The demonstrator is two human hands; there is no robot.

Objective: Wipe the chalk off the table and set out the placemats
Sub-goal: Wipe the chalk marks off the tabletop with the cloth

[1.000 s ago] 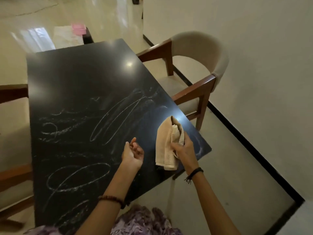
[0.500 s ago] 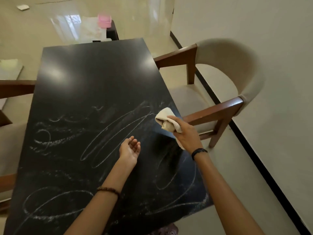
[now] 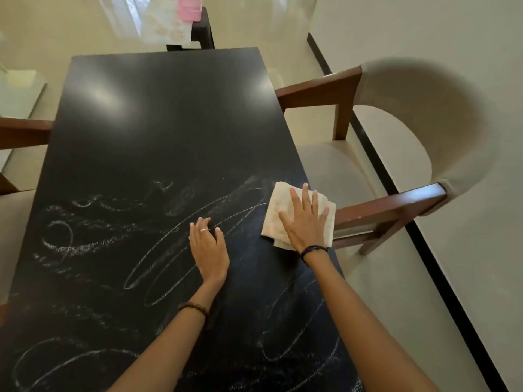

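Observation:
A black table [image 3: 158,125] fills the view, its near half covered in white chalk scribbles [image 3: 175,258]. A beige cloth [image 3: 278,206] lies flat near the table's right edge. My right hand [image 3: 304,222] presses on the cloth with straight, spread fingers. My left hand [image 3: 208,247] rests palm down on the chalked surface a little to the left of the cloth, fingers straight. Pale placemats [image 3: 162,26] lie on a dark stand beyond the table's far end.
A wooden armchair [image 3: 396,154] with a beige seat stands close against the table's right side, by the wall. Another chair's wooden arm [image 3: 22,131] shows at the left. A pink box [image 3: 189,7] sits beside the placemats on the dark stand [image 3: 205,29].
My right hand brought the bunched cloth down and flattened it on the table. My left hand turned palm down and settled on the surface.

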